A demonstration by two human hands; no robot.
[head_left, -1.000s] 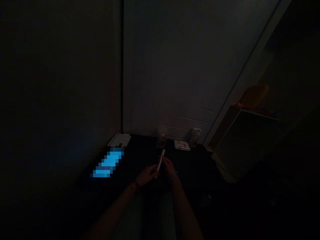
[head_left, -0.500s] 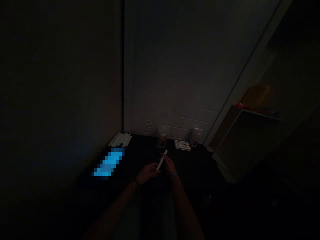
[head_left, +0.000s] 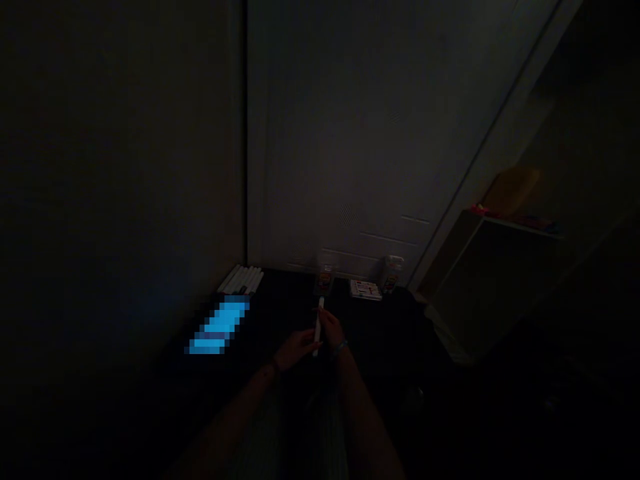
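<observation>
A white marker pen (head_left: 317, 329) stands nearly straight up and down in the view, between my two hands. My left hand (head_left: 297, 348) grips it near its lower end. Around its upper part close the fingers of my right hand (head_left: 332, 327), which has a light band at the wrist. Just beyond the pen's tip is a clear plastic case (head_left: 325, 280) with a coloured label. Several more white marker pens (head_left: 241, 279) lie side by side at the table's left back corner. The dim light hides fine finger detail.
On the dark table (head_left: 390, 333), a lit phone screen (head_left: 219, 327), pixelated, lies at the left. A flat pack of small coloured items (head_left: 365, 289) and another clear case (head_left: 393, 274) sit at the back right. A shelf unit (head_left: 480, 280) with a yellow object (head_left: 514, 190) stands right.
The marker pen has swung from a slant to nearly upright in the view. My right hand has shifted slightly left with it; my left hand has barely moved.
</observation>
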